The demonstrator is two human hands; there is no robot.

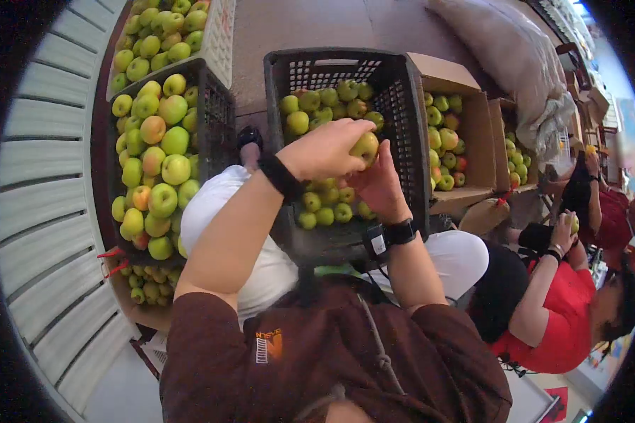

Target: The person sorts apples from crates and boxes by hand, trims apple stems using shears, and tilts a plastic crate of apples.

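Over the black crate (418,148) in front of me, my two hands meet at a green-yellow apple (365,149). My left hand (326,149), with a black band at the wrist, closes around the apple from the left and above. From below and the right, my right hand (378,185) grips the same apple, its thumb up beside it. A dark watch (402,231) is on the right wrist. Beneath the hands, several green apples (324,104) lie in the crate, partly hidden by my hands and forearm.
A dark crate full of apples (164,169) stands at the left, with a white crate (222,42) behind it. Cardboard boxes (478,141) of apples stand at the right. Beside me sits a person in red (568,317) holding an apple (573,224). A large sack (504,56) lies at the back.
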